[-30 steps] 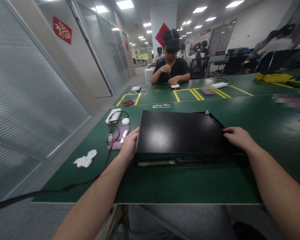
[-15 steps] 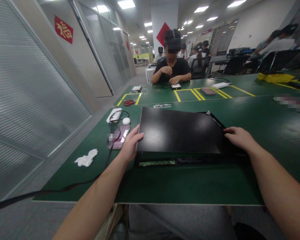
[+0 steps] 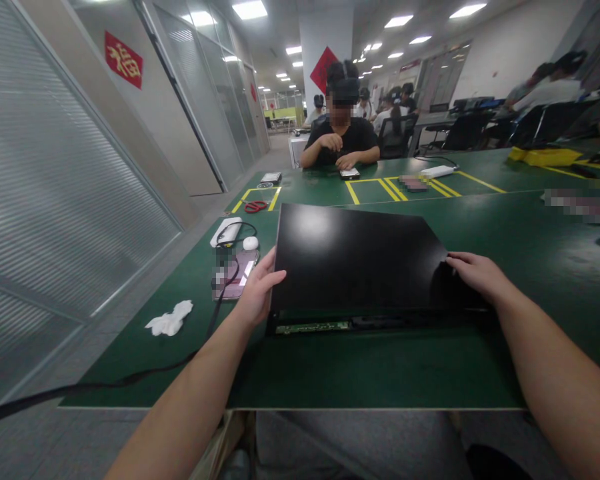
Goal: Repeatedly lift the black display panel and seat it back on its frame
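A glossy black screen panel (image 3: 350, 260) is held tilted between my hands, its far edge raised. My left hand (image 3: 261, 288) grips the panel's left edge, thumb on the front and fingers behind. At the opposite edge my right hand (image 3: 477, 273) pinches the panel's side. Under the panel lies a black frame (image 3: 410, 321), mostly hidden by it. A strip of green circuit board (image 3: 313, 327) shows along the frame's near side.
On the green table (image 3: 360, 373), left of the panel, are a phone (image 3: 247, 270), a white power bank (image 3: 226, 232), a white round case (image 3: 251, 243), a crumpled tissue (image 3: 170, 319) and a black strap (image 3: 145, 377). Red scissors (image 3: 255, 207) lie farther back. A person (image 3: 343, 137) sits opposite.
The panel's far right corner has risen and now covers the frame's far corner, visible before. Both hands keep hold of its sides. The view has shifted slightly.
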Demonstrator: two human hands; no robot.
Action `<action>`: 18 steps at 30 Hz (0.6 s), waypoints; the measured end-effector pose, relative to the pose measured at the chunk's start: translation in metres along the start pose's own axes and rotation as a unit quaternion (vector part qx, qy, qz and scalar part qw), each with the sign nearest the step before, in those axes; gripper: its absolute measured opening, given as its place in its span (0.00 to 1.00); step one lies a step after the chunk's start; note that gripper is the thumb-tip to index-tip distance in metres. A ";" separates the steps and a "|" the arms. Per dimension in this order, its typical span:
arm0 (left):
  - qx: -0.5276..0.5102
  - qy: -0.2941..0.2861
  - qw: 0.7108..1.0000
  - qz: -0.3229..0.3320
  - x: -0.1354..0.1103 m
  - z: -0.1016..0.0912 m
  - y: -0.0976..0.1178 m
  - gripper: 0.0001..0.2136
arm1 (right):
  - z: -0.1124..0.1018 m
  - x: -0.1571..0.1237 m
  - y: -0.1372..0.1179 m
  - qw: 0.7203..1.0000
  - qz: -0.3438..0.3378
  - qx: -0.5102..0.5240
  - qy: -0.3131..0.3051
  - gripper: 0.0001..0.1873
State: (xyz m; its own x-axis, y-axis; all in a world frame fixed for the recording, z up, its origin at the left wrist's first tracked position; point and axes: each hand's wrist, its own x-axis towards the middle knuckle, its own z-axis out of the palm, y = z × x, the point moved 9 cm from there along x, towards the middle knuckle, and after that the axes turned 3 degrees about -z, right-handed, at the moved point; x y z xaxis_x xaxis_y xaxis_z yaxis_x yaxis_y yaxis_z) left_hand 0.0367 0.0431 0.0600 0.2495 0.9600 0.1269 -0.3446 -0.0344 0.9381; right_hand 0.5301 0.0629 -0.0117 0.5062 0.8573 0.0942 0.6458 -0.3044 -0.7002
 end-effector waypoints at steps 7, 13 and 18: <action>0.013 0.007 1.000 0.004 0.002 -0.006 0.000 0.35 | -0.001 -0.006 0.008 0.977 0.066 0.203 0.026 0.11; 0.004 0.063 0.998 0.017 0.004 -0.025 0.005 0.33 | -0.012 -0.015 -0.011 0.948 0.067 0.311 0.027 0.16; -0.027 0.106 0.994 0.022 0.009 -0.040 0.008 0.29 | -0.010 -0.040 -0.046 0.899 0.036 0.422 -0.113 0.21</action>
State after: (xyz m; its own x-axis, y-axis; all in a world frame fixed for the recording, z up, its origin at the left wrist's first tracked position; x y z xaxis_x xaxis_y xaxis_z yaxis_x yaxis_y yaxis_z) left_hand -0.0002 0.0629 0.0557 0.0388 0.9950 0.0921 -0.4006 -0.0689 0.9136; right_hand 0.4858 0.0389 0.0241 0.3391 0.9394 -0.0511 -0.0959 -0.0196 -0.9952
